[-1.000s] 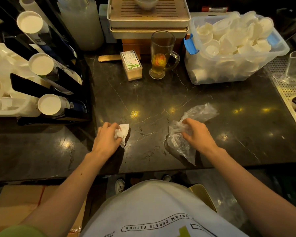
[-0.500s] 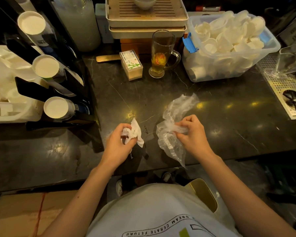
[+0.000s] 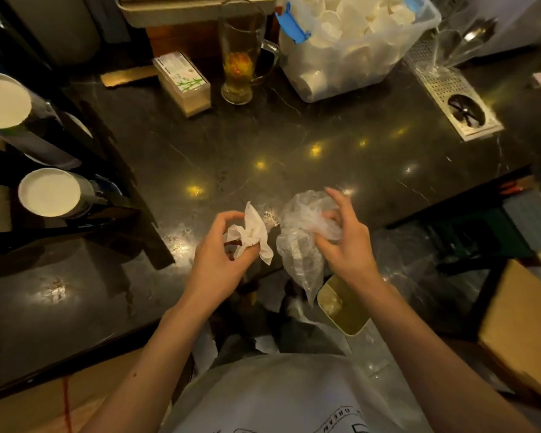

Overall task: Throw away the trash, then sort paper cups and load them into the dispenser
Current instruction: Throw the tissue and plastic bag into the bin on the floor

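My left hand (image 3: 219, 257) grips a crumpled white tissue (image 3: 251, 232) just above the near edge of the dark counter (image 3: 294, 145). Close beside it, my right hand (image 3: 347, 239) clutches a clear plastic bag (image 3: 300, 242) that hangs down past the counter edge. A small yellowish bin (image 3: 344, 307) stands on the floor right under the bag's tip. At the back right sits a clear tub (image 3: 356, 54) heaped with white paper cups. The black cup dispenser (image 3: 50, 192) stands at the left, with white cup bottoms showing in its tubes.
A glass mug of tea (image 3: 241, 57) and a small box (image 3: 181, 79) stand at the back of the counter. A metal drain grate (image 3: 456, 101) lies at the right. Cardboard boxes sit at floor level, one at the lower right (image 3: 522, 332) and one at the lower left (image 3: 44, 398).
Both hands lifted the tissue and the bag off the counter and drew them back to its near edge. The view tilted down, showing the floor bin.
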`<state>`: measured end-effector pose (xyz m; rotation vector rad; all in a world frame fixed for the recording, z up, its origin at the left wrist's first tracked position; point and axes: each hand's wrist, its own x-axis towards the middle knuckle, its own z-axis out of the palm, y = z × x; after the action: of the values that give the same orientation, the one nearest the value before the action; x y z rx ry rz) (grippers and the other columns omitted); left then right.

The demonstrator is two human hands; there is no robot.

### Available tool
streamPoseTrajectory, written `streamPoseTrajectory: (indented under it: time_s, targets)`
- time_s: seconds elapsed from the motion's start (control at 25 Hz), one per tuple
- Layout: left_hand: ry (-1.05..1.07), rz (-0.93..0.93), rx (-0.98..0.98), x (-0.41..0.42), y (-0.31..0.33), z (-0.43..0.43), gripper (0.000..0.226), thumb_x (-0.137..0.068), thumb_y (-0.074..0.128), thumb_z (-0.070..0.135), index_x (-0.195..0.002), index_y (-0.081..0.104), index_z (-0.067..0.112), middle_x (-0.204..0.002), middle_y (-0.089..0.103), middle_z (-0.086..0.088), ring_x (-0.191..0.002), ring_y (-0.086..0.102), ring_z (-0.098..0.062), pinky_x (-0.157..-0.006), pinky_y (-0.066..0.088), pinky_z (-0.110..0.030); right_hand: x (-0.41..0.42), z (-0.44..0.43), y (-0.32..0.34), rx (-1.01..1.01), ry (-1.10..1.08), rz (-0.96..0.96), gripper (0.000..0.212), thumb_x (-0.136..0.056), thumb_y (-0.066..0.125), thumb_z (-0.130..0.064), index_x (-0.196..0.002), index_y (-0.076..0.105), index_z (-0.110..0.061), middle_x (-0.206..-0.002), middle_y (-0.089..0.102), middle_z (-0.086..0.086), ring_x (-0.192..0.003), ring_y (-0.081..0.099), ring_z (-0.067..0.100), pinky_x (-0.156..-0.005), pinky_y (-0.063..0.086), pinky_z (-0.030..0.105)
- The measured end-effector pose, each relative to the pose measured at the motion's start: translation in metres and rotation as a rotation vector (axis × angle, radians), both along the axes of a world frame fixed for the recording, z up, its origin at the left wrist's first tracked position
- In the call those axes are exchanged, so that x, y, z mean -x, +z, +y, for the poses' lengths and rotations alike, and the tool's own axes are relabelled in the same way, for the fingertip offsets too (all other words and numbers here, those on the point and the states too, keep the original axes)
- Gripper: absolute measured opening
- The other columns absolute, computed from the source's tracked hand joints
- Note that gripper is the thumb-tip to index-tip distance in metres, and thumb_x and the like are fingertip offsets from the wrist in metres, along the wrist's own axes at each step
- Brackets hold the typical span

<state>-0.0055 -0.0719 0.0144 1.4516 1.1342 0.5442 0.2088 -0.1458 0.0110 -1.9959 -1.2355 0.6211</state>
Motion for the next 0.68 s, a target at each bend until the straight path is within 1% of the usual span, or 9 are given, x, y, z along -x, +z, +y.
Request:
streamPoseTrajectory:
  time_s: [0.04, 0.08, 0.16, 0.28, 0.36, 0.44, 0.52, 0.6, 0.68]
  targets:
    - [-0.02, -0.012, -0.002, -0.004, 0.001, -0.006, 0.047, -0.086, 0.072, 0.02, -0.108, 0.047, 0.052, -0.106, 0.056, 0.041, -0.101, 0.057, 0.013, -0.086, 0.051, -0.024, -0.001, -0.008, 0.001, 0.022, -0.031, -0.015, 0.065, -0.084, 0.071, -0.007, -0.143, 0.046, -0.02, -0.11, 0.063, 0.001, -0.087, 0.061, 0.008, -0.083, 0.05, 0.018]
    - [-0.04, -0.022, -0.001, -0.01, 0.0, -0.012, 0.047, -0.085, 0.073, 0.02, -0.11, 0.048, 0.051, -0.106, 0.058, 0.037, -0.099, 0.058, 0.014, -0.083, 0.052, -0.022, -0.003, -0.016, 0.002, 0.021, -0.066, -0.039, 0.061, -0.085, 0.071, -0.008, -0.141, 0.05, -0.016, -0.115, 0.064, 0.002, -0.095, 0.062, 0.008, -0.09, 0.05, 0.022]
    - [-0.103, -0.032, 0.0, -0.024, 0.0, -0.029, 0.047, -0.084, 0.075, 0.021, -0.118, 0.051, 0.044, -0.107, 0.06, 0.028, -0.096, 0.059, 0.012, -0.076, 0.052, -0.017, -0.009, -0.033, 0.002, -0.013, -0.152, -0.096, 0.043, -0.084, 0.071, -0.009, -0.127, 0.064, -0.011, -0.114, 0.065, -0.001, -0.105, 0.061, 0.011, -0.098, 0.049, 0.034]
    - [-0.241, -0.015, -0.074, -0.055, 0.002, -0.064, 0.052, -0.083, 0.076, 0.026, -0.124, 0.05, 0.042, -0.116, 0.058, 0.024, -0.105, 0.055, 0.012, -0.08, 0.049, -0.01, -0.024, -0.066, 0.001, 0.018, -0.349, -0.066, 0.029, -0.085, 0.071, -0.017, -0.113, 0.071, -0.012, -0.108, 0.052, -0.007, -0.092, 0.054, 0.001, -0.095, 0.048, 0.031]
    - [-0.294, -0.025, -0.093, -0.081, 0.0, -0.09, 0.053, -0.082, 0.077, 0.025, -0.124, 0.05, 0.044, -0.116, 0.059, 0.026, -0.11, 0.054, 0.01, -0.085, 0.051, -0.015, -0.038, -0.092, -0.005, 0.017, -0.43, 0.029, 0.021, -0.084, 0.073, -0.021, -0.105, 0.073, -0.015, -0.113, 0.047, -0.011, -0.096, 0.05, -0.008, -0.096, 0.046, 0.022]
    - [-0.318, -0.04, -0.111, -0.111, -0.006, -0.121, 0.053, -0.081, 0.078, 0.023, -0.125, 0.053, 0.038, -0.117, 0.059, 0.025, -0.112, 0.054, 0.009, -0.087, 0.052, -0.018, -0.056, -0.126, -0.009, -0.012, -0.42, 0.139, 0.015, -0.085, 0.074, -0.021, -0.099, 0.074, -0.018, -0.121, 0.054, -0.014, -0.104, 0.053, -0.01, -0.094, 0.045, 0.015]
    - [-0.332, -0.029, -0.145, -0.142, -0.009, -0.156, 0.051, -0.082, 0.077, 0.023, -0.126, 0.053, 0.033, -0.118, 0.058, 0.025, -0.113, 0.053, 0.011, -0.09, 0.051, -0.015, -0.072, -0.167, -0.01, -0.064, -0.363, 0.286, 0.015, -0.087, 0.071, -0.017, -0.102, 0.073, -0.019, -0.111, 0.067, -0.013, -0.098, 0.062, -0.005, -0.085, 0.051, 0.018]
    - [-0.347, 0.002, -0.154, -0.169, -0.013, -0.192, 0.049, -0.083, 0.074, 0.021, -0.125, 0.052, 0.032, -0.117, 0.057, 0.025, -0.112, 0.053, 0.013, -0.09, 0.049, -0.013, -0.09, -0.214, -0.008, -0.08, -0.307, 0.378, 0.016, -0.09, 0.067, -0.015, -0.104, 0.065, -0.02, -0.096, 0.068, -0.013, -0.086, 0.064, -0.003, -0.074, 0.053, 0.019]
    - [-0.369, 0.027, -0.156, -0.195, -0.02, -0.227, 0.047, -0.083, 0.072, 0.018, -0.126, 0.054, 0.027, -0.119, 0.06, 0.016, -0.114, 0.056, 0.002, -0.092, 0.051, -0.019, -0.109, -0.262, -0.006, -0.085, -0.275, 0.505, 0.026, -0.092, 0.066, -0.017, -0.115, 0.057, -0.022, -0.104, 0.063, -0.015, -0.091, 0.062, -0.006, -0.076, 0.053, 0.017]
